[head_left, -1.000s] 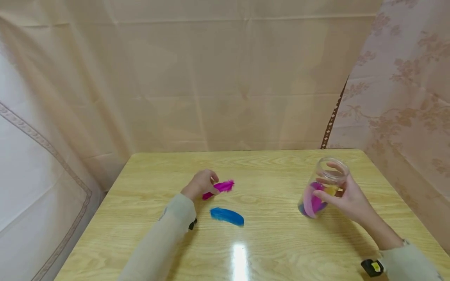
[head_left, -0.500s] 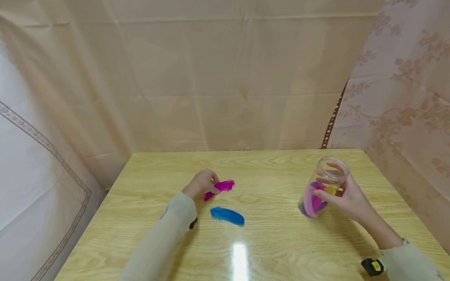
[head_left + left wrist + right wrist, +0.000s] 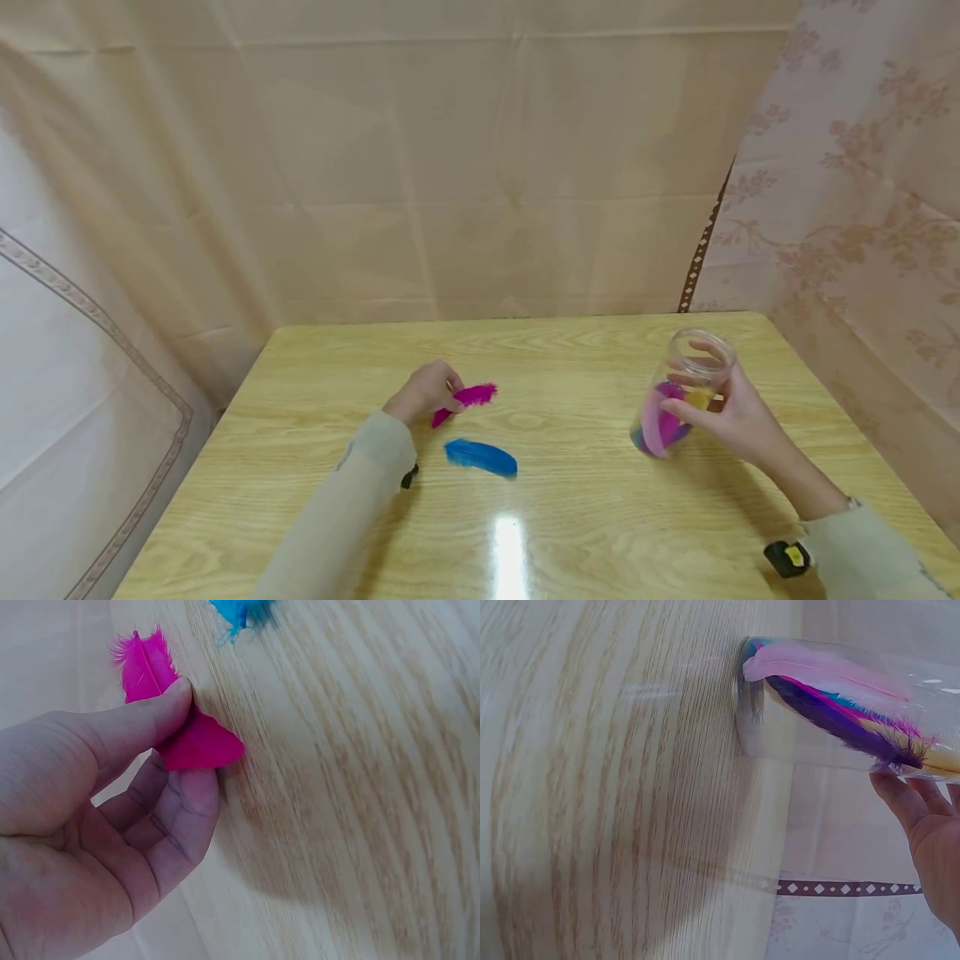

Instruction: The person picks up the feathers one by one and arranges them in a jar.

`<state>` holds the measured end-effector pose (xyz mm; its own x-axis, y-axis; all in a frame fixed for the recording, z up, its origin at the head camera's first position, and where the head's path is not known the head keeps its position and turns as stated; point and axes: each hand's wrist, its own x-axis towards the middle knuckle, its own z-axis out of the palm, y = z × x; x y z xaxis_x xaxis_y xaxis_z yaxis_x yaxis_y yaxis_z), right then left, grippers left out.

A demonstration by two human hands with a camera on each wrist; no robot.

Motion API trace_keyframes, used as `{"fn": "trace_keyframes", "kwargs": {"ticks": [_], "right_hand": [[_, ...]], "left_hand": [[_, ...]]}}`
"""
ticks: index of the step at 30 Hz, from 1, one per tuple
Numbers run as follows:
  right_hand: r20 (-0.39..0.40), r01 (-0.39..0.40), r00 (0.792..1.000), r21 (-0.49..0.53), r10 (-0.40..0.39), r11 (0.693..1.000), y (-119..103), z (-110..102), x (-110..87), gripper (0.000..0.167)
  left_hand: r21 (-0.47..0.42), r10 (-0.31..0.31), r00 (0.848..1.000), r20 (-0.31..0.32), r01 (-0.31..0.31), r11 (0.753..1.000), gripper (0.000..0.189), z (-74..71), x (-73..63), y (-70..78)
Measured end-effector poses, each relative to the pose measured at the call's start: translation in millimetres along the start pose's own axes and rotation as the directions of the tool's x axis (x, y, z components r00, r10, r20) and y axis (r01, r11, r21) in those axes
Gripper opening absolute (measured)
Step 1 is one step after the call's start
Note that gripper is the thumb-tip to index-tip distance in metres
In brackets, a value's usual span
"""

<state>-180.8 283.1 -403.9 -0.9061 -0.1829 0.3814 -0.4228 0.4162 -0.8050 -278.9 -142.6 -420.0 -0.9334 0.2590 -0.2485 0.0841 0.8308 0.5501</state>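
Between thumb and fingers my left hand (image 3: pixel 427 393) pinches a magenta feather (image 3: pixel 202 742), whose frayed end sticks up past the thumb in the left wrist view. Nearer to me on the table lies a blue feather (image 3: pixel 482 457), apart from the hand. My right hand (image 3: pixel 738 417) grips a clear jar (image 3: pixel 678 367) on the table's right side. Several feathers are inside the jar, among them a pale pink feather (image 3: pixel 825 671), a purple feather (image 3: pixel 832 720) and some yellow. The jar's mouth has no lid on it.
The wooden table (image 3: pixel 570 533) carries a bright light reflection near its front. A beige cloth (image 3: pixel 480 167) hangs behind its far edge, and a floral curtain (image 3: pixel 862 208) hangs on the right.
The head view has shifted slightly. My left hand keeps its pinch on the magenta feather and my right hand its grip on the jar, with little visible movement.
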Motion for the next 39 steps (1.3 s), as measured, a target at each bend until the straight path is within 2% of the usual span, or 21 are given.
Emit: {"fn": "trace_keyframes", "kwargs": {"ticks": [5, 10, 16, 22, 26, 35, 39], "right_hand": [[0.000, -0.006, 1.000, -0.011, 0.006, 1.000, 0.0, -0.7, -2.5, 0.086], [-0.003, -0.012, 1.000, -0.010, 0.012, 1.000, 0.8, -1.8, -2.7, 0.086], [0.001, -0.019, 1.000, 0.005, 0.019, 1.000, 3.9, 2.1, -0.5, 0.084], [-0.001, -0.011, 1.000, 0.018, 0.011, 1.000, 6.4, 8.2, 3.3, 0.084], [0.012, 0.010, 1.000, 0.014, -0.011, 1.000, 6.4, 10.5, 7.0, 0.086], [0.011, 0.007, 1.000, 0.006, -0.007, 1.000, 5.9, 15.0, 10.6, 0.086], [0.000, -0.007, 1.000, -0.023, 0.007, 1.000, 3.6, 12.0, 8.7, 0.086]], "left_hand": [[-0.021, 0.002, 1.000, 0.011, -0.002, 1.000, 0.021, 1.0, -0.7, -0.3], [-0.026, 0.005, 1.000, 0.011, -0.005, 1.000, 0.022, 3.2, 4.2, -3.1], [0.044, 0.047, 0.999, 0.014, -0.048, 0.998, 0.018, 4.2, 4.2, -9.0], [0.110, 0.104, 0.995, 0.007, -0.104, 0.988, 0.013, -1.2, 2.9, -9.1], [0.100, 0.095, 0.995, -0.007, -0.094, 0.991, 0.014, -5.9, 1.6, -11.7], [0.089, 0.104, 0.994, -0.032, -0.100, 0.991, 0.014, -23.0, -3.0, -22.3], [0.079, 0.135, 0.990, -0.029, -0.132, 0.988, 0.012, -27.1, -3.7, -22.2]]}}
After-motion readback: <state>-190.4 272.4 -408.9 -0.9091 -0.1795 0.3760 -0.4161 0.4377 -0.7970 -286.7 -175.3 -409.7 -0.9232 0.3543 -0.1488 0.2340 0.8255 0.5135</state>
